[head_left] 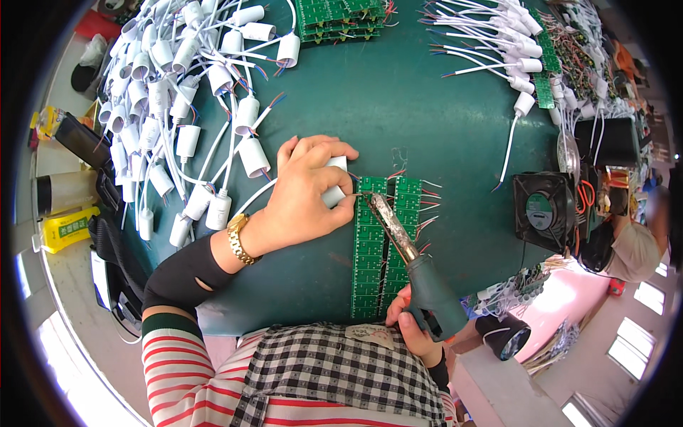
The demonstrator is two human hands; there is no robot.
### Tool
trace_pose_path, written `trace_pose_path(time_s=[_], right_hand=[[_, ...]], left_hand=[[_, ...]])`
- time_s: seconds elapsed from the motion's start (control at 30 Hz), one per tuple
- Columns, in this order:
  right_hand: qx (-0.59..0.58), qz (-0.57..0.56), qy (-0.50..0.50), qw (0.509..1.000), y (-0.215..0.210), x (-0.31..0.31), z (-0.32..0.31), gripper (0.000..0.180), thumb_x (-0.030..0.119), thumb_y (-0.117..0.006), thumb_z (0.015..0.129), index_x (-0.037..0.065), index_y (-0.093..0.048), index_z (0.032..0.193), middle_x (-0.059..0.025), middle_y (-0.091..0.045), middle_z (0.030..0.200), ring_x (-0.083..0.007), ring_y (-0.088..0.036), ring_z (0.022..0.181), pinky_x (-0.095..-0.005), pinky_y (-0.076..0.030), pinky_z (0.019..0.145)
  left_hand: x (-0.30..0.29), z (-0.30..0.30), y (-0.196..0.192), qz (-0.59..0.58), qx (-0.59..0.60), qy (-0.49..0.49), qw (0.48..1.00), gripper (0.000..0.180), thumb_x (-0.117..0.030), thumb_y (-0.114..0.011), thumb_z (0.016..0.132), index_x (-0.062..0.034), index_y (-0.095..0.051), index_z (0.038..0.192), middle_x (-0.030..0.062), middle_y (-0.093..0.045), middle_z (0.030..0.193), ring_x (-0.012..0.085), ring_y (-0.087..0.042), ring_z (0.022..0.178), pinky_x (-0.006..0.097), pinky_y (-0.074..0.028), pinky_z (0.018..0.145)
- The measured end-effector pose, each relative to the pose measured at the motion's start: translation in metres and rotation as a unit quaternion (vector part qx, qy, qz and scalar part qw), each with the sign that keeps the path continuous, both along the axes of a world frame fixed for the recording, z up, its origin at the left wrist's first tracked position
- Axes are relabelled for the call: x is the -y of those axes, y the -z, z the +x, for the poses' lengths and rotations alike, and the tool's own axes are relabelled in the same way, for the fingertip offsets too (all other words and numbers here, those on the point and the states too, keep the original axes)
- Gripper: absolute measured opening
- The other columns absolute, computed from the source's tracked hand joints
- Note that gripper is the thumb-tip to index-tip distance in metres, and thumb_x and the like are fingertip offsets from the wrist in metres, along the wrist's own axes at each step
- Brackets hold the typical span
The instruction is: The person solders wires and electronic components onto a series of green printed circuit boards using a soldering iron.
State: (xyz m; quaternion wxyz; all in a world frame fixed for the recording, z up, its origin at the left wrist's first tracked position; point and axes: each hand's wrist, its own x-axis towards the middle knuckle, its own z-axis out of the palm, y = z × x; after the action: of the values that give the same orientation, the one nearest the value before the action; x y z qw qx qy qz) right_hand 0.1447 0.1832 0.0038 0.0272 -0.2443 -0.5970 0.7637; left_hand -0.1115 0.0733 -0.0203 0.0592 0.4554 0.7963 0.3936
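My left hand (307,188), with a gold watch (240,238) at its wrist, is closed around a white lamp socket (333,197). The fingers partly cover the socket, and its white cable trails out behind the hand. My right hand (414,329) grips the dark green handle of a soldering iron (431,288). The iron's tip meets the upper part of a green circuit-board strip (368,249), close to my left fingertips; whether it touches a wire there is too small to tell. Alongside lies a second green strip (407,210) with short red and white wires at its edge.
A heap of white lamp sockets (160,92) with cables fills the left. Stacked green boards (341,18) lie at the back. More wired sockets (523,53) stand in a row at back right. A black fan (544,212) sits at the right edge, with another person (633,245) beyond.
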Motion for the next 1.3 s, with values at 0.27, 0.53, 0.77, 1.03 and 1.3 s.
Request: trace_pose_path(time_s=[0.27,0.53,0.77,1.03,1.3], right_hand=[[-0.006,0.001,-0.015,1.0,0.0007,-0.0011,0.0018,0.018,0.004,-0.056,0.085,0.003,-0.049,0.101,-0.0057,-0.056,0.078,-0.0136,-0.055,0.067,-0.0284,-0.047,0.06],[-0.055,-0.081,0.086,0.991,-0.0002,0.0058,0.0024,0.03,0.011,-0.057,0.087,0.003,-0.043,0.112,-0.0087,-0.054,0.08,-0.0182,-0.056,0.071,-0.033,-0.05,0.067],[-0.049,-0.038,0.091,0.994,-0.0004,0.0067,0.0006,0.051,0.03,-0.062,0.087,-0.001,-0.037,0.12,-0.0093,-0.053,0.071,-0.0205,-0.055,0.062,-0.0344,-0.049,0.058],[-0.065,-0.021,0.074,0.995,0.0054,0.0057,0.0011,0.05,0.027,-0.059,0.088,-0.002,-0.036,0.122,-0.0103,-0.054,0.074,-0.0198,-0.055,0.064,-0.034,-0.049,0.061],[-0.049,-0.016,0.048,0.998,-0.0006,0.0072,0.0034,0.046,0.025,-0.058,0.088,-0.002,-0.039,0.121,-0.01,-0.054,0.076,-0.0196,-0.055,0.066,-0.0331,-0.049,0.062]], left_hand=[[-0.0009,0.0011,0.0003,-0.005,-0.006,-0.011,1.0,0.011,-0.01,-0.071,0.062,-0.0095,-0.06,0.063,0.0023,-0.059,0.113,0.032,-0.044,0.12,0.056,-0.025,0.099],[-0.0002,0.0011,-0.0006,-0.007,-0.008,-0.007,1.0,0.011,-0.01,-0.071,0.063,-0.0095,-0.06,0.063,0.0024,-0.058,0.113,0.0324,-0.044,0.121,0.058,-0.025,0.099],[0.0003,0.0019,-0.0017,-0.016,-0.012,-0.005,1.0,0.011,-0.01,-0.072,0.064,-0.0089,-0.061,0.064,0.0024,-0.058,0.113,0.0327,-0.043,0.121,0.061,-0.025,0.098],[0.0026,0.003,-0.0005,-0.031,-0.002,-0.005,1.0,0.014,-0.008,-0.071,0.063,-0.0101,-0.058,0.069,0.0027,-0.058,0.117,0.0338,-0.041,0.125,0.058,-0.019,0.103],[0.0069,-0.0015,-0.0008,-0.011,0.014,0.029,0.999,0.012,-0.012,-0.07,0.067,-0.011,-0.059,0.072,0.0023,-0.057,0.117,0.0337,-0.04,0.125,0.065,-0.017,0.102]])
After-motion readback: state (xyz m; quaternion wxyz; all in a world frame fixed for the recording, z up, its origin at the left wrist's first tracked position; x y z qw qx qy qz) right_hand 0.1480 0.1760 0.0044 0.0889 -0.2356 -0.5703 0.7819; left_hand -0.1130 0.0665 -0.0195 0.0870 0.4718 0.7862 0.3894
